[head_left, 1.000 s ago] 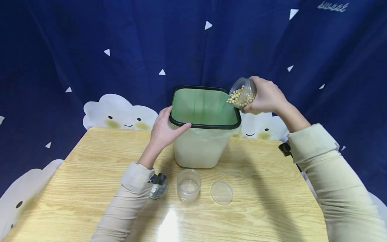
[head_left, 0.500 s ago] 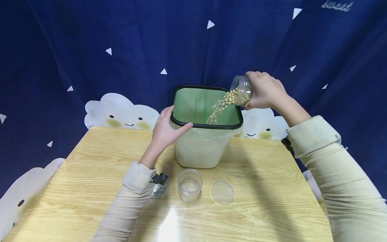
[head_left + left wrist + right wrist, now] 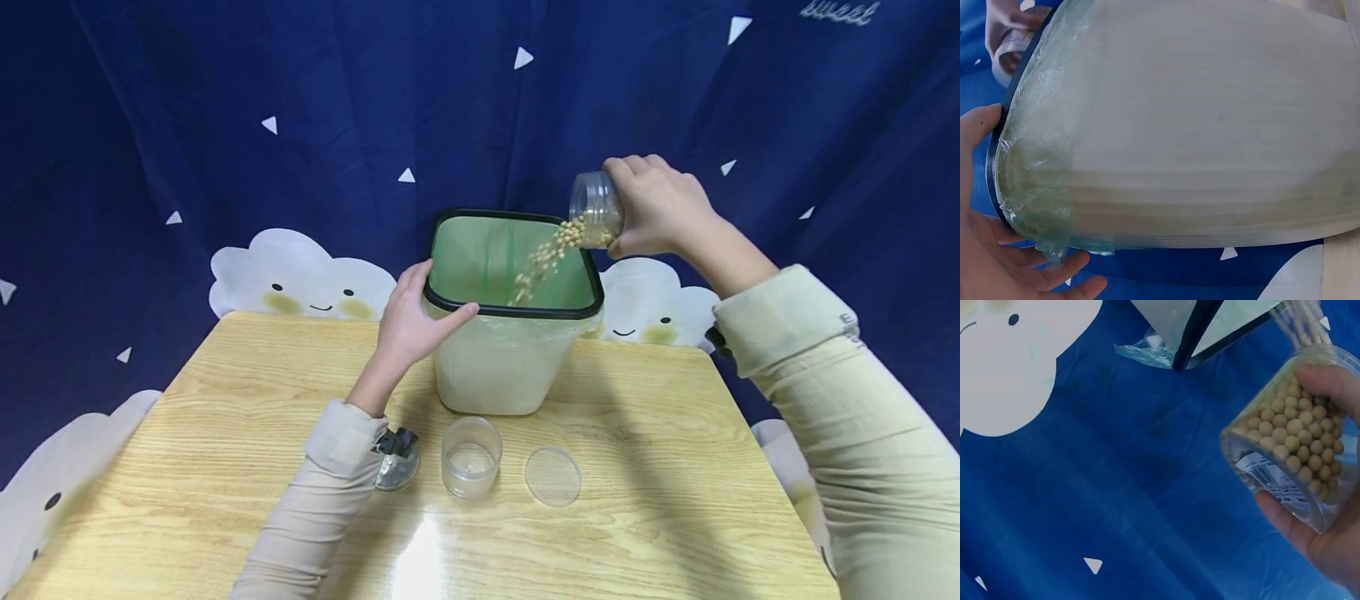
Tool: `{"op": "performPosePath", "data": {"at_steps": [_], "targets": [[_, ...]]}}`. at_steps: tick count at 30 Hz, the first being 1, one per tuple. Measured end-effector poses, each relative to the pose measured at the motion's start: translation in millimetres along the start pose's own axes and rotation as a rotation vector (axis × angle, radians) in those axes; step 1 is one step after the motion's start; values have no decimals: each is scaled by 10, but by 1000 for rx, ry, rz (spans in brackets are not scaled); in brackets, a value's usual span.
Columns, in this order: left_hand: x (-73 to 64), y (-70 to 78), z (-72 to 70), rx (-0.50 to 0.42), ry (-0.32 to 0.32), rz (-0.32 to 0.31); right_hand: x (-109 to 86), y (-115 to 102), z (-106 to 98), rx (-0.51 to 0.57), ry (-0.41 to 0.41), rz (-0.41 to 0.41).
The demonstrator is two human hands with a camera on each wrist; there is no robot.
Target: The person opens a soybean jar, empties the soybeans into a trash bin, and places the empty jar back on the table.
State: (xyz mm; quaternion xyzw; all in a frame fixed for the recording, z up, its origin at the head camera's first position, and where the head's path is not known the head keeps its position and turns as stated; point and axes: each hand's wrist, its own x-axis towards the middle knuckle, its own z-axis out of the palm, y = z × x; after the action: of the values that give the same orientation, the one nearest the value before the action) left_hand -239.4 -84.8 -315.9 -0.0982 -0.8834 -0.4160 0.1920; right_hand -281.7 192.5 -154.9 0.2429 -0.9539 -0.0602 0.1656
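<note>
A whitish trash can point(image 3: 498, 367) with a black rim point(image 3: 525, 313) and a green liner bag point(image 3: 480, 250) stands upright on the table. My left hand point(image 3: 412, 321) rests at its front left corner, thumb against the rim and fingers spread along the side. To the right, my right hand point(image 3: 663, 204) grips a clear plastic jar point(image 3: 598, 204) tilted over the rim. Pale round beans point(image 3: 551, 250) stream from its mouth into the can. In the right wrist view, many beans point(image 3: 1300, 434) are still inside the jar. The can's bottom is hidden.
On the wooden table point(image 3: 262, 400), in front of the can, stand an uncovered clear jar point(image 3: 471, 458) and a clear round lid point(image 3: 552, 476). A silvery round object point(image 3: 397, 471) is partly hidden by my left wrist. A blue curtain point(image 3: 337, 100) hangs behind.
My right hand has risen slightly and tipped the jar further. Beans that were at the jar's mouth now pour into the trash can. The left hand keeps its place on the rim.
</note>
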Motion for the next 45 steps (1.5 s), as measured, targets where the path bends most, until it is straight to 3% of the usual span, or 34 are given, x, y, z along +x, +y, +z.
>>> {"op": "performPosePath", "data": {"at_steps": [35, 45], "targets": [[-30, 62, 22, -11, 3, 2, 96, -187, -163, -190, -44, -121], [-36, 62, 30, -13, -3, -8, 116, -311, -171, -286, -46, -208]]}}
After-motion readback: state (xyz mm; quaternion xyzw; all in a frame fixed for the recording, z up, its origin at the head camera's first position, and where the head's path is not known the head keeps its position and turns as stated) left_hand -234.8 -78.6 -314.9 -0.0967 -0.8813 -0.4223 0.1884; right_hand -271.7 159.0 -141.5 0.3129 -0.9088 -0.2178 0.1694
